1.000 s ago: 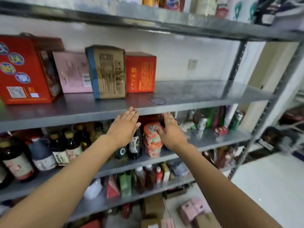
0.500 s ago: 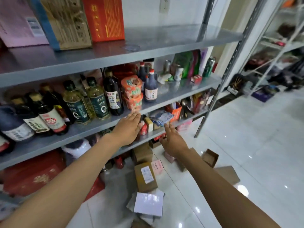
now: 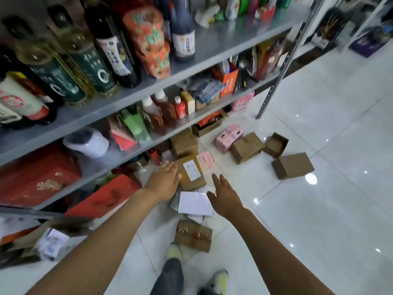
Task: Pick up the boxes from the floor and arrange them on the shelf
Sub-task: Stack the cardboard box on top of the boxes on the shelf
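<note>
- Both hands empty, fingers spread: left hand, right hand
- 2 nearest floor boxes: labelled brown box, white box
- Risk: white box lies tilted on packets; a 1-handed grab may slip

bright overhead glare spots on glossy floor, blurred, bowed edges

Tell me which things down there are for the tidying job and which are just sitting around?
For the job:
- brown box with a label
- white box
- pink box
- brown boxes farther right
- left hand and right hand, both empty, fingers spread

Just sitting around:
- oil bottles
- orange noodle cups
- red gift box
</note>
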Demonstrator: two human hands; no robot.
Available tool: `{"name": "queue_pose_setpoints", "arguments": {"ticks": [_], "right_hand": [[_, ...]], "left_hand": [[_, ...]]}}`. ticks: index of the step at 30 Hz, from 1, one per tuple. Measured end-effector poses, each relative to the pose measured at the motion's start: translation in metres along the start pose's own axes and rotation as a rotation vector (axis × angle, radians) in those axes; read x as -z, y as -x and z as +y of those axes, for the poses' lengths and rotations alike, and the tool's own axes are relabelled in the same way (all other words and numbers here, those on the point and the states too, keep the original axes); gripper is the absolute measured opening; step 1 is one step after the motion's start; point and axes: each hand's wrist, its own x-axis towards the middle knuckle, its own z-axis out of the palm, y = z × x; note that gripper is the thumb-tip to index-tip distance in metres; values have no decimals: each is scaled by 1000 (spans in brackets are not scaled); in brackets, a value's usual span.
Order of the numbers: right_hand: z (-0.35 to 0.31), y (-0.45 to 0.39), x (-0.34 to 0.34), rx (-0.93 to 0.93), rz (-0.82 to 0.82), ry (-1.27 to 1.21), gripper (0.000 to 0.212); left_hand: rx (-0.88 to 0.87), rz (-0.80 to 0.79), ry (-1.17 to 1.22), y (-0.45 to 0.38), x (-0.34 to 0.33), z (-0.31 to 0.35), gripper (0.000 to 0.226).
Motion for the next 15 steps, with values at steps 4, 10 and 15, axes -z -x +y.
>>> {"name": "queue_pose_setpoints", "arguments": {"ticks": [4,10,15], "right_hand": [[30,-13,-60,-102,-55,-55,66],[72,-60,-149,-324,-69,-246,64],[109,-116,-244,-424,-96,-353,64]], "left_hand": [[27,-97,13,-26,-64,-20,53],[83,-241,89,-84,-179,-62,48],[239,-328,248,-128,-283,-99,41]]}}
